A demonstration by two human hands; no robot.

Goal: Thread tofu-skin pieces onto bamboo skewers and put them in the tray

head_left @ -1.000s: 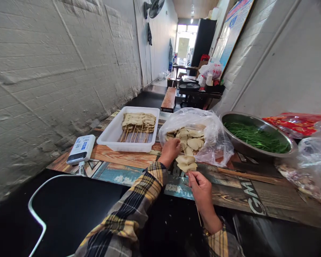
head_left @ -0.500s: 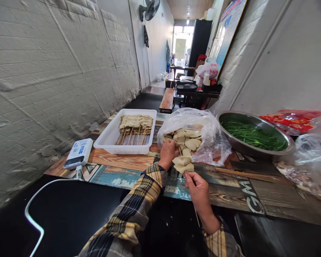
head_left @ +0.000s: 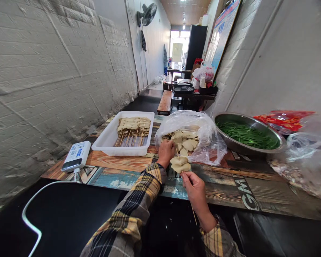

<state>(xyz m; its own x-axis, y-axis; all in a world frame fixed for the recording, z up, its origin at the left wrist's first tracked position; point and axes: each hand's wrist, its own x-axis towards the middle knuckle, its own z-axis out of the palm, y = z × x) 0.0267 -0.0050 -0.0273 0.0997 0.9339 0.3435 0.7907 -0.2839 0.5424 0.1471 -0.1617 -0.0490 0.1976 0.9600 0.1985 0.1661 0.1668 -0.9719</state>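
My right hand (head_left: 196,191) pinches a thin wooden skewer (head_left: 193,214) just below several pale, flat slices (head_left: 180,164) threaded on it. The skewer's bare tip points up toward the bag. At the near left opening of a clear plastic bag (head_left: 212,144), my left hand (head_left: 166,151) has its fingers curled at the loose pale slices (head_left: 189,144); whatever lies between the fingertips is hidden. Left of the bag, a white plastic tray (head_left: 107,147) holds finished skewers (head_left: 133,125) of the same slices, stacked with their sticks toward me.
A metal bowl (head_left: 278,147) of long green vegetables (head_left: 247,135) stands right of the bag. Bare skewers (head_left: 246,174) lie before it. Farther right are a clear bag (head_left: 302,164) and a red packet (head_left: 286,119). A white device (head_left: 76,156) with a cable (head_left: 29,223) sits at left.
The view has shifted slightly, so things sit a little farther left. My left hand stays at the loose slices, and my right hand keeps hold of the skewer.
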